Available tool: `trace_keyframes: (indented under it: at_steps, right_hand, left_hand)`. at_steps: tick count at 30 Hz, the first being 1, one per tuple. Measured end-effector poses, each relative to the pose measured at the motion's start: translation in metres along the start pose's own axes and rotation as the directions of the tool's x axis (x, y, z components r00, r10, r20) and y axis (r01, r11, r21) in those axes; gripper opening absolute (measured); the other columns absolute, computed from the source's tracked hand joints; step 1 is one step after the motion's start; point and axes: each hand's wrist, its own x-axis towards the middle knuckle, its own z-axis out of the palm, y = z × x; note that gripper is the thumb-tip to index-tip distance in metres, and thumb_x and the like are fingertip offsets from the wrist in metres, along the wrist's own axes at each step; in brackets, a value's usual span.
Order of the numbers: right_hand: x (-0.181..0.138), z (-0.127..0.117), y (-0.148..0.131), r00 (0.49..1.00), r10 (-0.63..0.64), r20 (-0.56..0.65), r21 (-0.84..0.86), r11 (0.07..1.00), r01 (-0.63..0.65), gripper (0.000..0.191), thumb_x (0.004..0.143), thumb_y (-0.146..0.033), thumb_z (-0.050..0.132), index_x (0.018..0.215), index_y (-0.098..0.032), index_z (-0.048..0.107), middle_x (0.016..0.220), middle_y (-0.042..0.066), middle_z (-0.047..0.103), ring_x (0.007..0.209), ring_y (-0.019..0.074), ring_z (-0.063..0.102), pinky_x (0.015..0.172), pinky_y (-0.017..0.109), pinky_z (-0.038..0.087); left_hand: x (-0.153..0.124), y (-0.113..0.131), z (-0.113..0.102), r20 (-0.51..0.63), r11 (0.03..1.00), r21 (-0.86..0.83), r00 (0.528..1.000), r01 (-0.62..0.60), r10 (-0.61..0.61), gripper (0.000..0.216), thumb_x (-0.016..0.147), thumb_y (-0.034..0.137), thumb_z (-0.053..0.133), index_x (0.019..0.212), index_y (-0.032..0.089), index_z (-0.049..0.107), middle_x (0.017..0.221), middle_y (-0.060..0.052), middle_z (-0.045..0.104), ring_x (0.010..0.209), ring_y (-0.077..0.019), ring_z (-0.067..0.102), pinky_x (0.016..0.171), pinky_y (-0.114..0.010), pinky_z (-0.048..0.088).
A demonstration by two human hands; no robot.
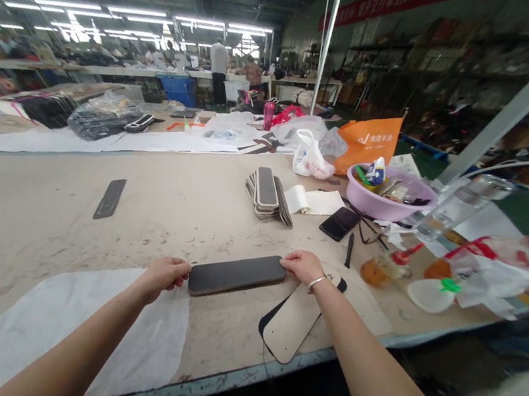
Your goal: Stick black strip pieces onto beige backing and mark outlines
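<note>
Dark strip [236, 274] flat on the counter [37, 221], near the front edge, held at both ends. Left hand [163, 276] pinching the left end, right hand [303, 267] pinching the right end, fingers closed on it. Hands well apart, one at each tip. Beside the right hand, a pale strip [291, 324] of the same shape, poking out over the counter edge with a dark one under it. Farther back, a stack of strips [267, 195], a phone [340, 223] and a purple bowl [384, 194]. One more lone strip [109, 198] off to the left. White sheet [71, 321] under the left arm. Looks like the lining-up step: strip gripped and being set straight. Next move likely calls for even hold on both ends, no twist, and a careful match with the pale strip's edges.
</note>
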Motion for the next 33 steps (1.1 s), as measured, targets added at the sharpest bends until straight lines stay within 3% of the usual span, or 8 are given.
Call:
trace_keyframes:
  at_steps: [4, 10, 20, 25, 33]
  right_hand:
    - [0.009, 0.008, 0.007, 1.0, 0.002, -0.007, -0.044, 0.999, -0.003, 0.014, 0.064, -0.03, 0.063, 0.068, -0.017, 0.062, 0.051, -0.003, 0.058, 0.045, 0.0091, 0.05, 0.045, 0.02, 0.037]
    - [0.014, 0.013, 0.007, 0.997, -0.061, -0.043, -0.241, 0.969, 0.049, 0.013, 0.064, -0.033, 0.063, 0.066, -0.02, 0.064, 0.054, -0.002, 0.061, 0.056, 0.0116, 0.057, 0.053, 0.021, 0.039]
    - [0.019, 0.013, 0.003, 0.997, -0.071, -0.026, -0.353, 0.934, 0.057, 0.011, 0.067, -0.032, 0.061, 0.066, -0.022, 0.065, 0.062, -0.001, 0.064, 0.064, 0.0134, 0.059, 0.057, 0.022, 0.039]
    - [0.018, 0.013, 0.003, 0.997, -0.078, -0.005, -0.397, 0.915, 0.07, 0.016, 0.069, -0.035, 0.058, 0.068, -0.021, 0.065, 0.064, 0.001, 0.065, 0.062, 0.0145, 0.058, 0.057, 0.025, 0.038]
    - [0.021, 0.013, 0.005, 0.997, -0.073, 0.03, -0.412, 0.908, 0.079, 0.017, 0.07, -0.036, 0.058, 0.069, -0.02, 0.064, 0.061, 0.001, 0.063, 0.059, 0.0142, 0.057, 0.055, 0.025, 0.037]
  left_hand:
    - [0.008, -0.005, 0.004, -0.029, 0.999, 0.036, 0.999, 0.035, -0.034, 0.018, 0.059, 0.031, 0.053, 0.053, 0.014, 0.049, 0.047, 0.003, 0.047, 0.04, -0.0063, 0.037, 0.037, -0.018, 0.02]
    - [0.017, -0.014, 0.005, -0.032, 0.996, 0.084, 0.999, 0.036, -0.034, 0.02, 0.063, 0.033, 0.051, 0.053, 0.015, 0.05, 0.039, 0.004, 0.044, 0.035, -0.0062, 0.033, 0.035, -0.018, 0.021]
    - [0.021, -0.015, 0.008, -0.075, 0.986, 0.163, 0.997, 0.015, -0.003, 0.016, 0.064, 0.029, 0.05, 0.056, 0.015, 0.053, 0.042, 0.002, 0.05, 0.036, -0.0082, 0.044, 0.035, -0.018, 0.025]
    - [0.02, -0.013, 0.009, -0.054, 0.988, 0.125, 0.995, 0.088, -0.082, 0.011, 0.066, 0.023, 0.048, 0.062, 0.014, 0.054, 0.053, -0.001, 0.059, 0.042, -0.0105, 0.055, 0.036, -0.017, 0.031]
    - [0.02, -0.016, 0.01, -0.057, 0.987, 0.134, 0.995, 0.086, -0.079, 0.019, 0.068, 0.032, 0.058, 0.067, 0.014, 0.056, 0.054, -0.001, 0.059, 0.046, -0.0119, 0.058, 0.036, -0.017, 0.033]
